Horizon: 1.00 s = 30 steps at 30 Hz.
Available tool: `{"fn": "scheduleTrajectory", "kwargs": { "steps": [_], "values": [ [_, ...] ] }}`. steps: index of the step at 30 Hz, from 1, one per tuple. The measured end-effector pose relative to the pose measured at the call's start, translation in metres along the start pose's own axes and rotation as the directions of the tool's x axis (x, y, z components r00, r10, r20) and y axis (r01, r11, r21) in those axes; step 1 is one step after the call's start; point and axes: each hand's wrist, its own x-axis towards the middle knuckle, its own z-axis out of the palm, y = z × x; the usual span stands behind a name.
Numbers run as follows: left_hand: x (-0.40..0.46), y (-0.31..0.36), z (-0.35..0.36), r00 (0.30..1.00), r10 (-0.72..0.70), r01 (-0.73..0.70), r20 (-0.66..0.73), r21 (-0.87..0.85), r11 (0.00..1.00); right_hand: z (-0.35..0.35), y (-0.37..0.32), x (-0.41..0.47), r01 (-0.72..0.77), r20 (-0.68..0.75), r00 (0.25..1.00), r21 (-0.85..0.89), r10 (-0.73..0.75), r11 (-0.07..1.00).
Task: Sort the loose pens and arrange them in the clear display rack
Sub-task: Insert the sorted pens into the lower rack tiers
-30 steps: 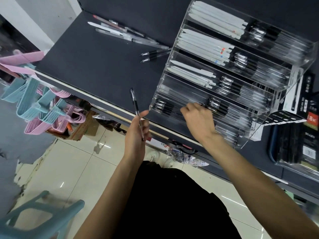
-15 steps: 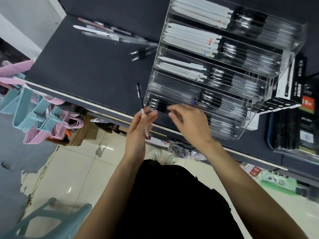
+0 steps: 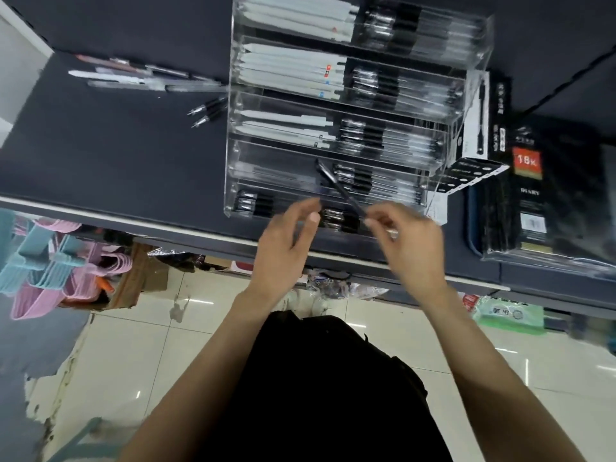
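Note:
A clear tiered display rack point(image 3: 473, 38) stands on the dark shelf point(image 3: 116, 151), its rows filled with white pens on the left and black-grip pens on the right. My right hand point(image 3: 413, 245) pinches a black pen point(image 3: 336, 185) that slants up-left over the rack's lower rows. My left hand point(image 3: 286, 248) hovers just left of it with relaxed fingers, holding nothing. Several loose pens point(image 3: 140, 78) lie at the shelf's far left, and two black-grip pens point(image 3: 208, 111) lie beside the rack.
Black notebook packs point(image 3: 533, 188) and a pen box point(image 3: 480, 118) sit right of the rack. Pink and blue hangers point(image 3: 43, 261) hang below the shelf on the left. A cardboard box point(image 3: 140, 281) and a tiled floor lie underneath.
The black pen passed from my left hand to my right hand. My left hand let go and opened. The view shifted so the rack sits more central.

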Motion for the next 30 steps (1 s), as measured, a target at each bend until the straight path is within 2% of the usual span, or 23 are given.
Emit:
{"fn": "scheduleTrajectory", "kwargs": {
  "steps": [2, 3, 5, 8, 11, 19, 24, 30],
  "values": [
    [0.011, -0.016, 0.006, 0.984, 0.177, -0.159, -0.015, 0.367, 0.917, -0.014, 0.028, 0.003, 0.004, -0.038, 0.999, -0.133, -0.009, 0.991],
    [0.016, -0.023, 0.011, 0.969, 0.248, -0.221, 0.008, 0.476, 0.851, -0.018, 0.037, 0.004, 0.007, -0.043, 0.999, -0.166, -0.014, 0.986],
    [0.023, -0.028, 0.021, 0.950, 0.305, -0.279, 0.062, 0.602, 0.748, -0.020, 0.046, 0.005, 0.049, -0.035, 0.998, -0.246, -0.059, 0.968],
    [0.026, -0.031, 0.033, 0.943, 0.307, -0.300, 0.128, 0.725, 0.620, -0.017, 0.050, 0.007, 0.142, 0.010, 0.989, -0.359, -0.148, 0.922],
    [0.024, -0.033, 0.043, 0.947, 0.285, -0.288, 0.145, 0.773, 0.565, -0.014, 0.055, 0.011, 0.176, 0.067, 0.984, -0.435, -0.164, 0.883],
    [0.021, -0.030, 0.047, 0.963, 0.244, -0.241, 0.116, 0.777, 0.581, -0.002, 0.052, 0.017, 0.277, 0.154, 0.961, -0.571, -0.231, 0.773],
    [0.022, -0.033, 0.048, 0.960, 0.260, -0.240, 0.102, 0.778, 0.581, 0.010, 0.052, 0.014, 0.366, 0.176, 0.929, -0.562, -0.326, 0.741],
    [0.024, -0.033, 0.047, 0.965, 0.260, -0.191, 0.036, 0.779, 0.598, 0.019, 0.058, 0.011, 0.367, 0.181, 0.929, -0.579, -0.324, 0.728]
  ]
}}
